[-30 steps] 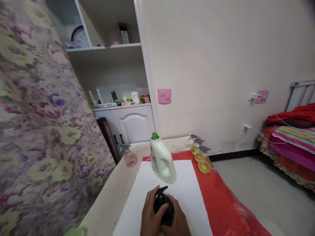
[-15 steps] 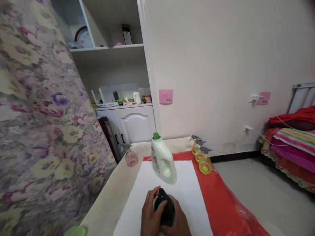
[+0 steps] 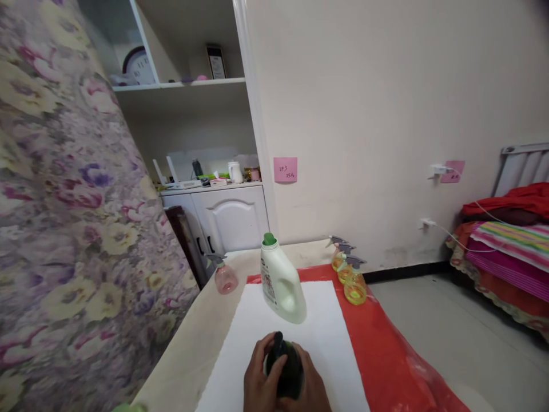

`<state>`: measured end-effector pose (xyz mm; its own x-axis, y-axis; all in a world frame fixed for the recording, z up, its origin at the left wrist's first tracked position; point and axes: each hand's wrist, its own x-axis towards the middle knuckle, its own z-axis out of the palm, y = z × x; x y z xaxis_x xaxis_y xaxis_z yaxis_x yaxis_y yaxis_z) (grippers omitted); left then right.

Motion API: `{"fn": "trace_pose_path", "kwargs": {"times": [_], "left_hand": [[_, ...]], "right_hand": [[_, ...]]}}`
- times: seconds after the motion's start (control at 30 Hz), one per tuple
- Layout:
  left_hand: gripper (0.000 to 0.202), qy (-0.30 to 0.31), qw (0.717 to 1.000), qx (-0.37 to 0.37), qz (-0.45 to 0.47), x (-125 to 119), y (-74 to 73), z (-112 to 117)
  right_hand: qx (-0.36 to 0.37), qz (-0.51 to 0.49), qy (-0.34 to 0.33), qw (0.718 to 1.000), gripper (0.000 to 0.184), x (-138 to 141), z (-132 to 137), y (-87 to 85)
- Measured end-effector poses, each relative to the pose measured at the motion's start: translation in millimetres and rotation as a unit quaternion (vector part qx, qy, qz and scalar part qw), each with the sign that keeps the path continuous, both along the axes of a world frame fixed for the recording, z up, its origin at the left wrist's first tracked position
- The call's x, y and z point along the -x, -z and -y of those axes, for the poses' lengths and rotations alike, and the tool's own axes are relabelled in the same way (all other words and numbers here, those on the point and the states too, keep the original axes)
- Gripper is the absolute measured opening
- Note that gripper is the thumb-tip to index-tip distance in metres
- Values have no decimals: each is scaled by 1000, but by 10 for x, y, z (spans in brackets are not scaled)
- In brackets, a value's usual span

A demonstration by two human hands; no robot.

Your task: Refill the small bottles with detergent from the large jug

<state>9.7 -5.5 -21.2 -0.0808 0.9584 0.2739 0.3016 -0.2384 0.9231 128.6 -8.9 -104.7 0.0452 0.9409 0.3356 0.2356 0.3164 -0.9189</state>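
Observation:
Both of my hands wrap a small dark green spray bottle with a black trigger head, low over the white sheet. My left hand grips its left side, fingers curled by the neck. My right hand cups its right side. A white detergent jug with a green cap stands just beyond them on the sheet.
A pink spray bottle stands on the beige table at left. Three yellow spray bottles stand on the red plastic cover. A floral curtain hangs at left, white cupboard behind, bed at right.
The black trigger head has turned in my hands: its nozzle pointed right a second ago and now points away from me. The camera view shifted slightly.

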Motion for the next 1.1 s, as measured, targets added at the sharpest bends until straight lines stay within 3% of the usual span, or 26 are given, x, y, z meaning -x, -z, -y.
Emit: {"fn": "trace_pose_path", "kwargs": {"times": [0.13, 0.27, 0.37, 0.5, 0.6, 0.7, 0.9, 1.1], "left_hand": [[41, 0, 1000, 11, 15, -6, 35, 27], [30, -28, 999, -24, -14, -74, -5, 23], [26, 1, 1000, -22, -6, -59, -41, -1], [41, 58, 998, 29, 29, 17, -10, -25], [48, 25, 999, 31, 26, 2, 32, -24], [37, -12, 1000, 7, 10, -49, 32, -16], [39, 36, 999, 29, 23, -6, 20, -28], [34, -26, 999, -18, -21, -73, 10, -55]], "right_hand": [[-1, 4, 8, 1000, 84, 8, 16, 12], [-16, 15, 6, 1000, 81, 11, -7, 79], [-14, 13, 7, 1000, 84, 6, -29, 103], [-6, 2, 0, 1000, 90, -4, -17, 76], [-7, 8, 2, 1000, 86, -6, -3, 52], [-10, 12, 0, 1000, 84, -6, -7, 36], [-4, 6, -8, 1000, 88, -9, -3, 9], [-26, -3, 17, 1000, 83, 8, 0, 14]]}}
